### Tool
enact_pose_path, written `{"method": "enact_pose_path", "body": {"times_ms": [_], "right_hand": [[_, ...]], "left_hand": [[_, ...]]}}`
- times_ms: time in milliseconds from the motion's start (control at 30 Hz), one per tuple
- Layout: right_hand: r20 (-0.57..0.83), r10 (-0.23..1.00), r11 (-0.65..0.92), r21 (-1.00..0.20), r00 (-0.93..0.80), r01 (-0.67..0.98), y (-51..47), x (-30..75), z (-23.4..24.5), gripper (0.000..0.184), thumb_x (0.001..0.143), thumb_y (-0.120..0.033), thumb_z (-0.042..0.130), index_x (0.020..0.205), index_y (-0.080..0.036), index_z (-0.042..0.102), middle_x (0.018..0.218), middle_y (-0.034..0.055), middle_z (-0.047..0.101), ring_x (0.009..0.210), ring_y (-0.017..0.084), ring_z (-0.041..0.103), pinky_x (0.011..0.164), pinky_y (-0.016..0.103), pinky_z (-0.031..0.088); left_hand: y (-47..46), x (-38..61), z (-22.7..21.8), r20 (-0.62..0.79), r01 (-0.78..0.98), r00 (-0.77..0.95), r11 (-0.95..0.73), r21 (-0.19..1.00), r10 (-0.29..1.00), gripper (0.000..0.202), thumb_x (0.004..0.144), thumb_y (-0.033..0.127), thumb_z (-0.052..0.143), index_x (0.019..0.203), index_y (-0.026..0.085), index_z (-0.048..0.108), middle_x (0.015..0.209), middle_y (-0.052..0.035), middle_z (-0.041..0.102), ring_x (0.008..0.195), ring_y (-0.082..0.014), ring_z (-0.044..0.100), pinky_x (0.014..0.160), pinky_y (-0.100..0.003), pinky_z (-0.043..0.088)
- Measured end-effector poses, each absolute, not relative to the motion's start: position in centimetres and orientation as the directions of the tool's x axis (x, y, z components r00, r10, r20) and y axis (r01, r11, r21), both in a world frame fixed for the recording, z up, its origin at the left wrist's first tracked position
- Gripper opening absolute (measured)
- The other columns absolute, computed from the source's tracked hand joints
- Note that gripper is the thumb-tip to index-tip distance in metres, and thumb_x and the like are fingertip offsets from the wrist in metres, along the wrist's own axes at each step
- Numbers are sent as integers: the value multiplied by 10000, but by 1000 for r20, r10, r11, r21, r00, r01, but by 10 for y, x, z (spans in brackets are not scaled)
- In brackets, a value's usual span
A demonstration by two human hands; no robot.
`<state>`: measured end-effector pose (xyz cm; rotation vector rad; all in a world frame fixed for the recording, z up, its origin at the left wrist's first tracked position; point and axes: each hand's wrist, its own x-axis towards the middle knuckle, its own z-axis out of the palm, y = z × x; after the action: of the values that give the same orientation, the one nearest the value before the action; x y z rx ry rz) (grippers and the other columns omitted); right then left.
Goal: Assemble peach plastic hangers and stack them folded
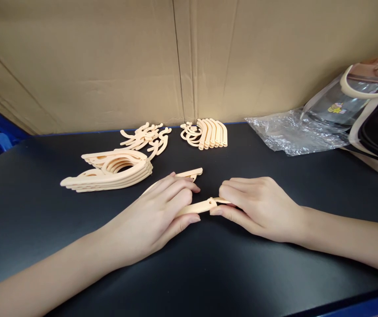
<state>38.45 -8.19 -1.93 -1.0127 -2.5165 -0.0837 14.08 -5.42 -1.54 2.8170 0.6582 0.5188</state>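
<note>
Low over the black table, my left hand point(167, 202) is closed around a beige plastic hanger arm point(197, 207), thumb below and fingers above. A small round hole shows at the arm's right end. There my right hand point(258, 207) pinches a thin beige piece point(222, 200) that meets this end; its far part is hidden by the fingers, so its full shape cannot be told. Another beige hanger arm point(190, 173) sticks out behind my left fingers, partly covered by them. Whether the left hand grips this one too is unclear.
A stack of beige folding hangers point(119, 176) lies left. Behind it is a pile of loose hook pieces point(145, 136); hanger arms point(213, 134) stand in a row beside more hooks point(190, 132). Clear plastic wrap point(294, 132) and a transparent bag point(340, 101) sit right, cardboard point(109, 66) behind.
</note>
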Motion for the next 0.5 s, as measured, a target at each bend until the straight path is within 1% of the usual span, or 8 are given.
{"method": "enact_pose_path", "body": {"times_ms": [267, 367, 500], "right_hand": [[460, 578, 753, 19, -674, 658, -84, 382, -18, 416, 1034, -366, 359, 713, -172, 538, 623, -19, 528, 543, 101, 460, 528, 251, 298], [481, 556, 749, 62, -677, 659, -85, 381, -16, 415, 1034, -349, 364, 703, -174, 543, 614, -19, 525, 541, 106, 444, 527, 256, 295], [498, 530, 754, 94, -686, 650, -86, 381, -15, 414, 1030, -339, 378, 686, -177, 544, 608, -17, 515, 543, 112, 430, 526, 261, 296]], "left_hand": [[-54, 140, -14, 264, 374, 862, -895, 243, 432, 163, 1023, 284, 391, 1030, 198, 528, 1208, -74, 588, 1174, -204, 531, 1151, -431, 332], [-54, 139, -13, 261, 369, 867, -900, 233, 424, 169, 1021, 272, 388, 994, 192, 535, 1190, -71, 580, 1158, -207, 533, 1145, -424, 338], [-54, 139, -11, 259, 361, 869, -898, 250, 421, 179, 1019, 271, 387, 964, 198, 541, 1192, -72, 571, 1157, -214, 539, 1146, -425, 333]]}}
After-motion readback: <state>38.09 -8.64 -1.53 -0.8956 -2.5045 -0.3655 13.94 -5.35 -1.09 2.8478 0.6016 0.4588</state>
